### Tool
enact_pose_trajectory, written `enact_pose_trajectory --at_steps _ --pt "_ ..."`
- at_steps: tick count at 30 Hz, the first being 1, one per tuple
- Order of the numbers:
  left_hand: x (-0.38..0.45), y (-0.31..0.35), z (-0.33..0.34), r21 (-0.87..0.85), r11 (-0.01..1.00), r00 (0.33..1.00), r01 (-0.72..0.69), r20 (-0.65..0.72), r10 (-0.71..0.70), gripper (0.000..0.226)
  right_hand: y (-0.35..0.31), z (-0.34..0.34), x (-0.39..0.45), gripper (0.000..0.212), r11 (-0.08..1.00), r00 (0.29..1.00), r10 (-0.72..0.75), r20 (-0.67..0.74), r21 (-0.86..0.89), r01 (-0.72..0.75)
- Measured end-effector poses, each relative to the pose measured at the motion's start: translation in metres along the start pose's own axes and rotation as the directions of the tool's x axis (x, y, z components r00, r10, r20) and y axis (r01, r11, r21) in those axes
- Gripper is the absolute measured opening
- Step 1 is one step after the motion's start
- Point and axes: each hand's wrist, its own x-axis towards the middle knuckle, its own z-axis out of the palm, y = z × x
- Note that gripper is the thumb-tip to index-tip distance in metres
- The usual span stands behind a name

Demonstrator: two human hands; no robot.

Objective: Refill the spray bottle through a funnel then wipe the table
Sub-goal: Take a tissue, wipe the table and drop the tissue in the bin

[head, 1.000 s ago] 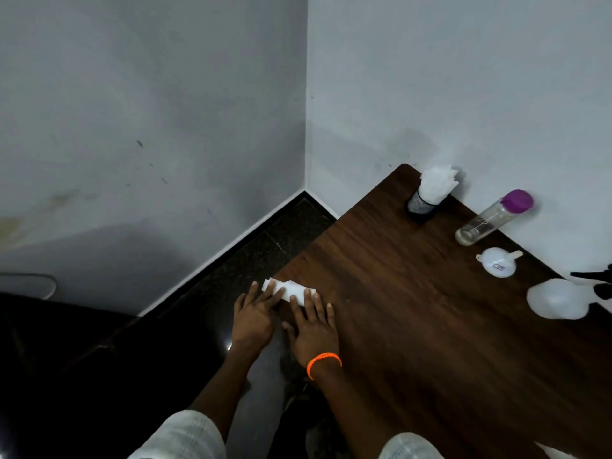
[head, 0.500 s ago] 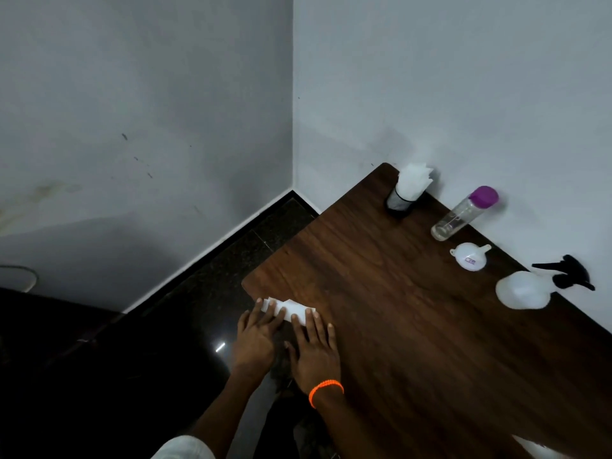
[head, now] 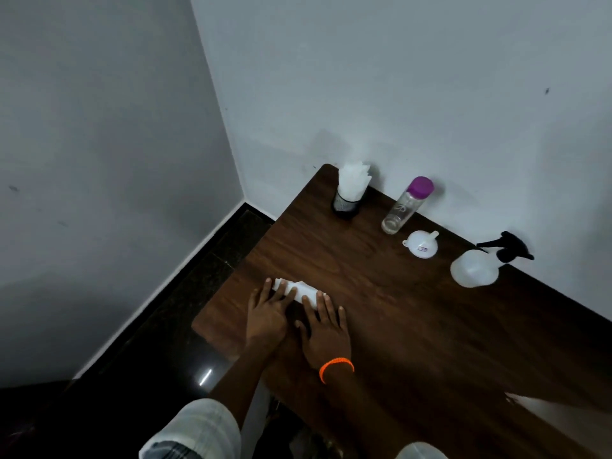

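Observation:
Both my hands lie flat on a folded white tissue [head: 299, 289] near the left end of the dark wooden table [head: 414, 326]. My left hand [head: 268, 313] presses its left part, and my right hand [head: 326, 329], with an orange wristband, presses its right part. At the far right, by the wall, stands the translucent spray bottle [head: 473, 268] with its black trigger head on. A white funnel [head: 421, 244] lies on the table to its left. Beyond that stands a clear bottle [head: 402, 207] with a purple cap.
A black mesh holder [head: 346, 203] stuffed with white tissues stands at the table's far corner. Grey walls run close behind the table and meet at a corner. Dark glossy floor [head: 185, 326] lies off the table's left edge.
My hands and the tissue have slid from the table's left edge further onto the table. The view has swung right, so the whole spray bottle now shows.

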Motion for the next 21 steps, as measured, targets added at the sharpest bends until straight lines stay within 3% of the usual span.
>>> enact_pose_trajectory --at_steps 14,21 --pt "0.167 0.074 -0.030 0.092 0.972 0.976 -0.217 -0.015 0.219 0.072 0.088 -0.037 0.113 0.059 0.969 0.960 0.246 -0.135 0.067 -0.239" --pt "0.200 0.137 -0.023 0.124 0.948 0.955 -0.295 0.013 0.295 0.064 0.139 -0.058 0.126 0.064 0.941 0.929 0.337 -0.150 0.095 -0.326"
